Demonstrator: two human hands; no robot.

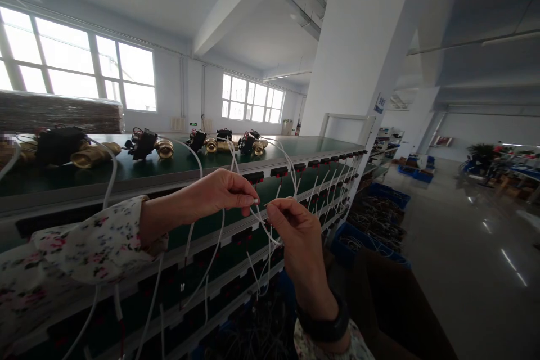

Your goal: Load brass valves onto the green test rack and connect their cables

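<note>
My left hand (230, 193) pinches the end of a white cable between thumb and forefinger. Close to its fingertips, my right hand (297, 230) is also closed in a pinch, around a thin dark wire end at the cable's tip. The white cable (266, 229) loops below and between both hands. Behind them, brass valves with black actuator boxes lie on a green bench top; one brass valve (95, 154) is at the left, another brass valve (164, 149) stands nearer the middle. More white cables (291, 163) hang from the valves over the bench's front edge.
Below the green bench top (312, 147), rails carry rows of black connectors (278, 171) with dangling cables. Blue bins (352, 242) full of cables sit on the floor at the right, beside a brown box (396, 298). A white pillar (358, 39) rises behind the bench.
</note>
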